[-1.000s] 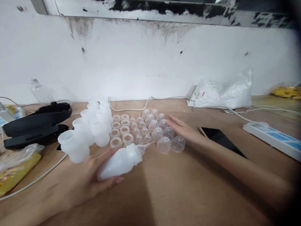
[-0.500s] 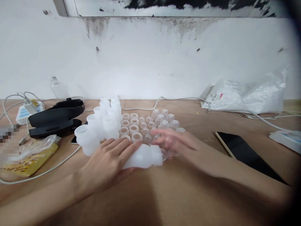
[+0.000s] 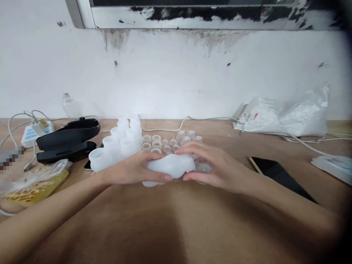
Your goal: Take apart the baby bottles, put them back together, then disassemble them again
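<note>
A frosted white baby bottle (image 3: 172, 165) lies sideways in the air between my two hands. My left hand (image 3: 130, 168) wraps its base end, thumb along the near side. At the neck end, my right hand (image 3: 220, 167) closes thumb and fingers around the rim; whether a small part is fitted there is hidden. Behind them are rows of white bottle rings (image 3: 156, 145), clear bottle nipples (image 3: 166, 148) and clear dome caps (image 3: 191, 134). More white bottles (image 3: 110, 141) stand upright to the left, and another white edge shows below my left hand.
A black open case (image 3: 67, 137), a power strip (image 3: 29, 135) and a yellow snack bag (image 3: 38, 187) lie at left. To the right are a dark phone (image 3: 280, 178), a white charger (image 3: 332, 167) and a plastic bag (image 3: 297, 113) by the wall. A cable (image 3: 165, 130) runs along the back.
My right hand has moved from the nipples onto the bottle's neck end and closed there. The bottle is lifted higher, with my left hand still on it. The view has tilted slightly up.
</note>
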Demonstrator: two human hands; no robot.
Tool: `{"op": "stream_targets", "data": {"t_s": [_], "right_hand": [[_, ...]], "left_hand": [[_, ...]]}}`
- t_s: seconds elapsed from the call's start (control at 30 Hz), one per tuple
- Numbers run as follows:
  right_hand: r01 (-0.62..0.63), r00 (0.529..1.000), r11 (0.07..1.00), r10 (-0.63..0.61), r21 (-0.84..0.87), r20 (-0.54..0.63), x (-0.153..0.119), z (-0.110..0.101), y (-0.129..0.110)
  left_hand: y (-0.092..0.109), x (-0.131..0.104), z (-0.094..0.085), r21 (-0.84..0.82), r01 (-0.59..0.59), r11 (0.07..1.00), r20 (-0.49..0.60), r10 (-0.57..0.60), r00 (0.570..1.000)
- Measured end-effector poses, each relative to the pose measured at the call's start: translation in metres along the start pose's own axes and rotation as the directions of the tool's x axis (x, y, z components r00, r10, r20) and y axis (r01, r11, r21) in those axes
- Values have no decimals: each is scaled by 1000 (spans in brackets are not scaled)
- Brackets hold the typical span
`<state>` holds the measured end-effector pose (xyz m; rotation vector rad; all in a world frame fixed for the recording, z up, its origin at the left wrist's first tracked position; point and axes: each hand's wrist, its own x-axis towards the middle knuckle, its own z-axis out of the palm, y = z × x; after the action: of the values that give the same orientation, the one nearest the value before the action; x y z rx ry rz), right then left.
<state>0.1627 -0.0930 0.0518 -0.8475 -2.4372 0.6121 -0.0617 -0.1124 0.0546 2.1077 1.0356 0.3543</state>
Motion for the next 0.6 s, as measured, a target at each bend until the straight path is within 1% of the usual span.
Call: {"op": "stream_targets", "data": {"t_s": [0.03,0.07,0.1,0.13,0.17,0.2,0.23,0.27,0.3,0.33,0.37,0.4,0.43,0.5,0.57,0.6], "right_hand": [[-31,999,998,32,48,-14,-1,-2,0],[-98,995,988,100,122,-11,-1,-4,-1],[-187,982,961,187,205,20,0,-5,0],[-282,960,917,266,282,92,2,-6,1],[-369,927,866,318,336,198,3,-6,2],[-435,891,824,337,363,305,5,-6,2],[-470,863,803,332,366,380,6,-5,3],[-465,858,810,314,358,406,6,-4,3],[-416,882,844,285,338,375,6,-3,3],[-325,926,898,238,297,293,4,-1,1],[-203,969,954,162,222,188,2,1,-1],[-82,993,989,71,126,94,-2,3,-4],[14,999,999,-15,34,32,-6,6,-7],[142,989,987,-145,-81,-33,-16,14,-13],[206,972,973,-216,-102,-95,-25,20,-15],[198,968,975,-211,-102,-134,-29,22,-14]], "left_hand": [[-1,0,0,37,-19,999,-42,20,999],[-1,0,1,115,-32,993,-98,43,994],[-2,-1,2,217,-34,976,-152,68,986],[-2,-2,4,327,-24,945,-200,94,975],[-2,-3,6,429,-8,903,-235,121,965],[-2,-4,8,509,9,861,-256,141,956],[-2,-5,10,559,22,829,-264,153,952],[-1,-6,12,577,24,816,-263,157,952],[-1,-9,13,566,20,824,-255,152,955],[0,-12,14,530,11,848,-242,139,960],[1,-16,14,472,0,881,-227,121,966],[3,-20,14,403,-7,915,-210,100,972],[4,-26,14,334,-8,943,-195,78,978],[5,-40,14,219,2,976,-153,33,988],[3,-54,16,140,3,990,-101,11,995],[1,-61,17,117,4,993,-96,7,995]]}}
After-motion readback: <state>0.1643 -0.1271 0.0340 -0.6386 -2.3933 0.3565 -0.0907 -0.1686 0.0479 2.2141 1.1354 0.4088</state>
